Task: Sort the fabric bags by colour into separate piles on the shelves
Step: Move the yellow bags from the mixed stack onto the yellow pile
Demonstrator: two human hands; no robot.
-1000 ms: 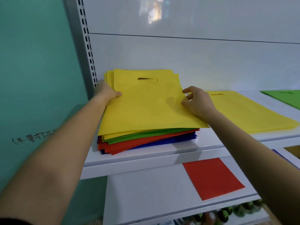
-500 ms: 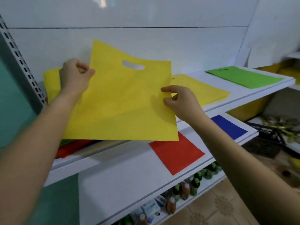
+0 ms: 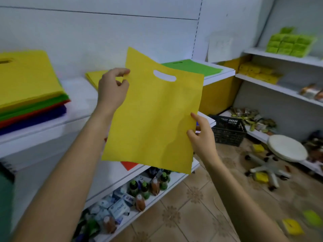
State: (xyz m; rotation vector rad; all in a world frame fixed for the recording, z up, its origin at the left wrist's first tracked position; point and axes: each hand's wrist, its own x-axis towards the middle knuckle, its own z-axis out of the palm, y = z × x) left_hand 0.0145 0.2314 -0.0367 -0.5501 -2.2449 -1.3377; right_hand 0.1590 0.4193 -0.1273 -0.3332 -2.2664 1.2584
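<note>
A yellow fabric bag [image 3: 153, 116] with a cut-out handle hangs in the air in front of the shelves. My left hand [image 3: 112, 88] pinches its upper left edge. My right hand [image 3: 201, 135] pinches its right edge lower down. At the far left on the upper shelf [image 3: 80, 95] lies the mixed stack [image 3: 26, 88], yellow on top with green, red and blue beneath. A yellow pile [image 3: 92, 76] lies behind my left hand, and a green bag [image 3: 192, 67] further right. A red bag [image 3: 130, 165] peeks out on the lower shelf, mostly hidden by the held bag.
Bottles and packets [image 3: 139, 191] fill the bottom shelf. A black crate [image 3: 227, 128] sits right of the shelves, a white swivel stool [image 3: 286, 151] stands on the tiled floor, and side shelves [image 3: 279, 58] at the right carry green and yellow goods.
The yellow bag has been lifted off the mixed stack and carried right, held by both hands. The view has swung right, bringing the stool and side shelves into sight.
</note>
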